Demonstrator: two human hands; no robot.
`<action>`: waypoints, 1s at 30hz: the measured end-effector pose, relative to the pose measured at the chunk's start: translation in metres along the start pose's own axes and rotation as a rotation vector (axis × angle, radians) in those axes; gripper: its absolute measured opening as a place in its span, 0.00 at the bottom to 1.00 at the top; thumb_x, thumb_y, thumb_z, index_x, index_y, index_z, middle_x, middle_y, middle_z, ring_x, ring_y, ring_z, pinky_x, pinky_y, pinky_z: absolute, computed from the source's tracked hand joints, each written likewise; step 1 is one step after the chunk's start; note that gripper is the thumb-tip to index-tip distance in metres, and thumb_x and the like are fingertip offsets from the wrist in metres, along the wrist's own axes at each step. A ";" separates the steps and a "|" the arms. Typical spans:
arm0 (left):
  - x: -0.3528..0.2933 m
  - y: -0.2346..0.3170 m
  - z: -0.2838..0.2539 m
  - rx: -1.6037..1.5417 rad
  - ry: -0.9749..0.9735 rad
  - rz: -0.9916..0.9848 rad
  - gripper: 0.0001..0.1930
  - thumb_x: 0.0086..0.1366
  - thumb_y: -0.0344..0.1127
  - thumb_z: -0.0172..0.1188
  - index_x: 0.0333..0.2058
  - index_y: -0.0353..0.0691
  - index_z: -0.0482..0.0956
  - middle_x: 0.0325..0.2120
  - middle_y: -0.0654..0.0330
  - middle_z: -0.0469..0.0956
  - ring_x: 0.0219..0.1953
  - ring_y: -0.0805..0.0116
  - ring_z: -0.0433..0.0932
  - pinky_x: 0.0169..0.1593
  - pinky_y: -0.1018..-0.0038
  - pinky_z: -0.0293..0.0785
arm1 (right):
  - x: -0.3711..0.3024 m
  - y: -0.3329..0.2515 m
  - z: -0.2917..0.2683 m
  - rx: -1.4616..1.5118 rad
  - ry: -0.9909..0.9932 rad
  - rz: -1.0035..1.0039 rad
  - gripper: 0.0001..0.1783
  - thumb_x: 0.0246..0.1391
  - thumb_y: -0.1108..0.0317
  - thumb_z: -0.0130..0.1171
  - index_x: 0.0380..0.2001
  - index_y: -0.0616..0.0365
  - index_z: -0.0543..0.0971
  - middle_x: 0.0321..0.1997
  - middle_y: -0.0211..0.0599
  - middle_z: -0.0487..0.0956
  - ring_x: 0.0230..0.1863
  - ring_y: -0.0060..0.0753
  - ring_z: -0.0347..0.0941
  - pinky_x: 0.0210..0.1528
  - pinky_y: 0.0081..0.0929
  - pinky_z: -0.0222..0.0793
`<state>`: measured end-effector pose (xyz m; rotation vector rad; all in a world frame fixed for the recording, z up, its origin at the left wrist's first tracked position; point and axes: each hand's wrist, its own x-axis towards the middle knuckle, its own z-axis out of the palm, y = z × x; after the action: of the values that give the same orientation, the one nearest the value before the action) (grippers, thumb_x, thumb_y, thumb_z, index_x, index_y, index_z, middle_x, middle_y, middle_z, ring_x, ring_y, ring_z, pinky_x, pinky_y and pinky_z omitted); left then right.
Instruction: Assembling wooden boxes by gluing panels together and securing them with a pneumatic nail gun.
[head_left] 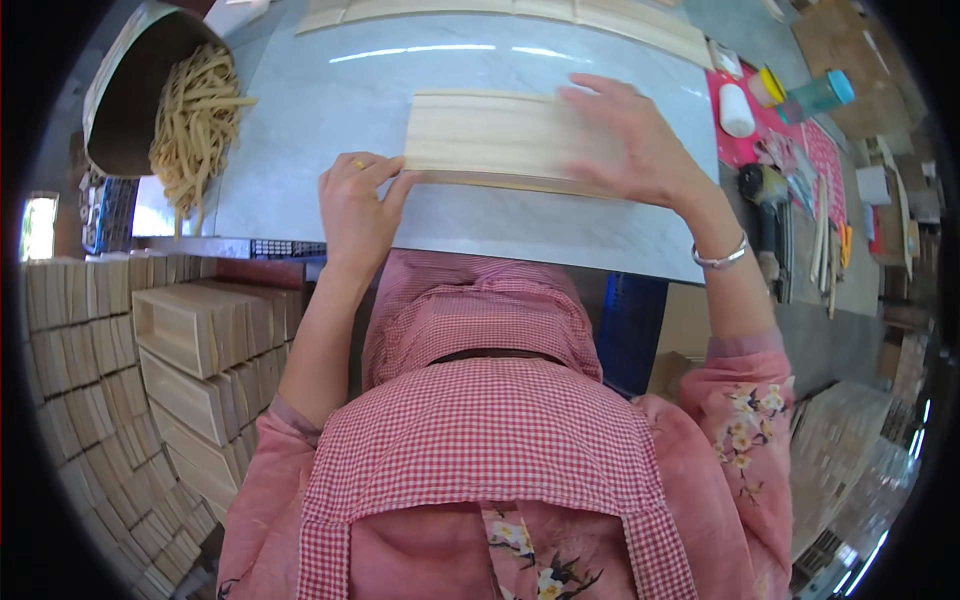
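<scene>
A long, pale wooden panel (490, 130) lies on the light marbled tabletop, with a darker side edge along its near side. I cannot tell whether it is one piece or several layers. My left hand (362, 205), with a ring on one finger, grips its near left corner between thumb and fingertips. Over the panel's right end is my right hand (630, 140), smeared by motion, its fingers spread apart. A silver bangle is on that wrist. Part of the right end is hidden behind the hand, and whether the palm touches it cannot be made out.
A tipped container (125, 100) spills curled wooden strips (198, 120) at the table's left. More pale panels (600, 15) lie along the far edge. A white bottle (736, 110), teal cup (815, 95) and power tool (765, 190) sit at right. Wooden boxes (180, 330) are stacked lower left.
</scene>
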<state>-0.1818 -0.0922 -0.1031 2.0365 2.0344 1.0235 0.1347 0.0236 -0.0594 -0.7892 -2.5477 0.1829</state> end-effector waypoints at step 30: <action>0.007 0.010 -0.009 0.021 -0.066 0.090 0.08 0.56 0.26 0.70 0.35 0.34 0.86 0.34 0.58 0.83 0.40 0.61 0.77 0.49 0.67 0.71 | -0.103 -0.027 -0.009 0.038 0.132 0.619 0.03 0.48 0.79 0.63 0.23 0.64 0.79 0.22 0.34 0.76 0.19 0.32 0.65 0.25 0.27 0.61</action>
<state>-0.1789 -0.0903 -0.0886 2.1597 1.9464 0.9390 0.1999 -0.0565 -0.0851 -1.4990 -2.0987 0.3577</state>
